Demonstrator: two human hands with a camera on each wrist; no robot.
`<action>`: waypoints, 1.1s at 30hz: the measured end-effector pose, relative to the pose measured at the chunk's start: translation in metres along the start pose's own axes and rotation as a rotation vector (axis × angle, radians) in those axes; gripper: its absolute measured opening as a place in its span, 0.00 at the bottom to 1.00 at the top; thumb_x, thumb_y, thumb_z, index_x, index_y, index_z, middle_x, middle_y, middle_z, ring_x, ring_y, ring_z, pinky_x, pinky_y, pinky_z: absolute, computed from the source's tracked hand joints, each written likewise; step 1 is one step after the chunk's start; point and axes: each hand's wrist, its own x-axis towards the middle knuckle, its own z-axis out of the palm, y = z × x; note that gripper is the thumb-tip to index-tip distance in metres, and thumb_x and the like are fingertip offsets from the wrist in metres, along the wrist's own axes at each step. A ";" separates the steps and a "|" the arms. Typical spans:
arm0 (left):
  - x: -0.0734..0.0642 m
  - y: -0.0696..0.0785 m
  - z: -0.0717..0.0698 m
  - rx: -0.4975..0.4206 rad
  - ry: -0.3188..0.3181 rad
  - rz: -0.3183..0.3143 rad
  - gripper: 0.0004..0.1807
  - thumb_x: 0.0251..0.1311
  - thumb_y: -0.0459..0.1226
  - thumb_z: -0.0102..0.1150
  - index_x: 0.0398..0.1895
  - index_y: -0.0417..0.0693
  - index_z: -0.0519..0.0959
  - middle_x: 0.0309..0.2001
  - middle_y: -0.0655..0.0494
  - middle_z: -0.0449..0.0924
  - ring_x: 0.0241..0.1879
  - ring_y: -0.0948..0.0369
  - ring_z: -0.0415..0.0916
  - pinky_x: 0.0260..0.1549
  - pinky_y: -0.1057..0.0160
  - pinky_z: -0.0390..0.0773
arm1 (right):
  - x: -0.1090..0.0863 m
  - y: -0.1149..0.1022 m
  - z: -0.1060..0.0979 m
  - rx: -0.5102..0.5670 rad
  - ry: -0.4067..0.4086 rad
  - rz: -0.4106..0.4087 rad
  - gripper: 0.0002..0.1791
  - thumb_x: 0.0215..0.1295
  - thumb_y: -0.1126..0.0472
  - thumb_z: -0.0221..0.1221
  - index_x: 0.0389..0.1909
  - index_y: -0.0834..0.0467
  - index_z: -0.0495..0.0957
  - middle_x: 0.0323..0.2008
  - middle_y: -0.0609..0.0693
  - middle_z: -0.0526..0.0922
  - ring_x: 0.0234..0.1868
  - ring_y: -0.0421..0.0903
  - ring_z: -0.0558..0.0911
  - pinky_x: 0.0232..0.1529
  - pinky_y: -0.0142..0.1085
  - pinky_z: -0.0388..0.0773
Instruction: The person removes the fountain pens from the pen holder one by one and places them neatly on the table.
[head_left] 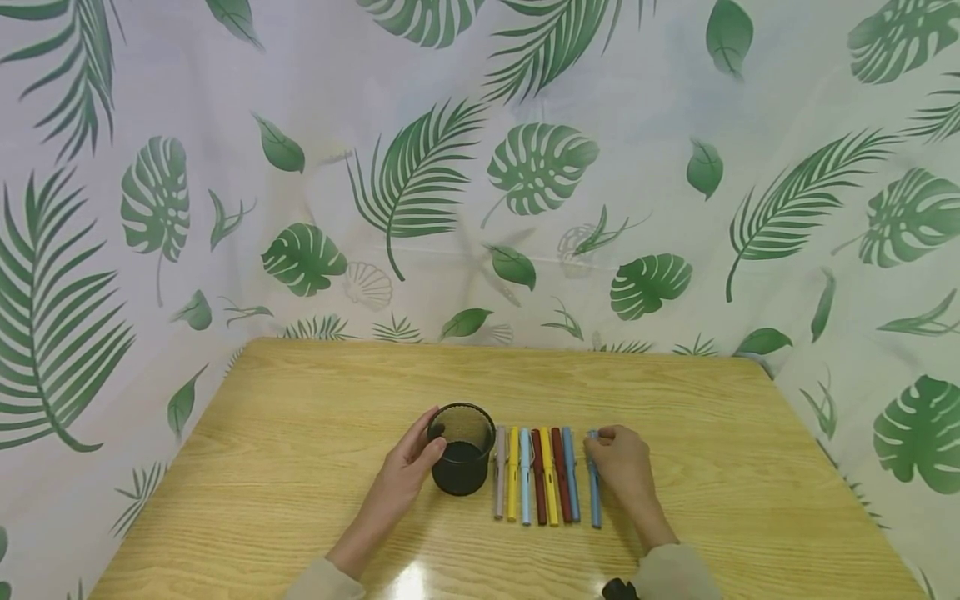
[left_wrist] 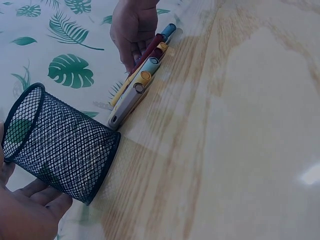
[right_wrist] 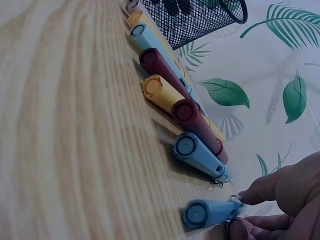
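Observation:
My left hand (head_left: 403, 468) grips a black wire-mesh pen cup (head_left: 461, 477), thumb at the rim and fingers around the far side. The cup is upright with its mouth facing up, and no pens show inside it. At the right end of a row of pens, my right hand (head_left: 624, 465) pinches the upper end of a blue pen (head_left: 596, 504) between thumb and fingers. In the right wrist view that blue pen (right_wrist: 206, 214) lies close over the wood, a small gap from its neighbour, another blue pen (right_wrist: 195, 152).
Between the hands lie several more pens side by side: a greyish one (head_left: 499, 487), yellow ones (head_left: 513, 487), a light blue one (head_left: 526, 496) and dark red ones (head_left: 561, 479). The wooden table (head_left: 315, 400) meets a leaf-patterned cloth (head_left: 420, 308) at its back edge.

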 end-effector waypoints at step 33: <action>-0.002 0.004 -0.009 0.071 -0.009 -0.031 0.35 0.78 0.50 0.53 0.83 0.55 0.57 0.78 0.37 0.56 0.77 0.41 0.53 0.72 0.37 0.57 | -0.009 -0.012 -0.009 0.115 0.013 -0.163 0.20 0.79 0.58 0.56 0.61 0.69 0.78 0.51 0.62 0.84 0.50 0.56 0.83 0.47 0.44 0.84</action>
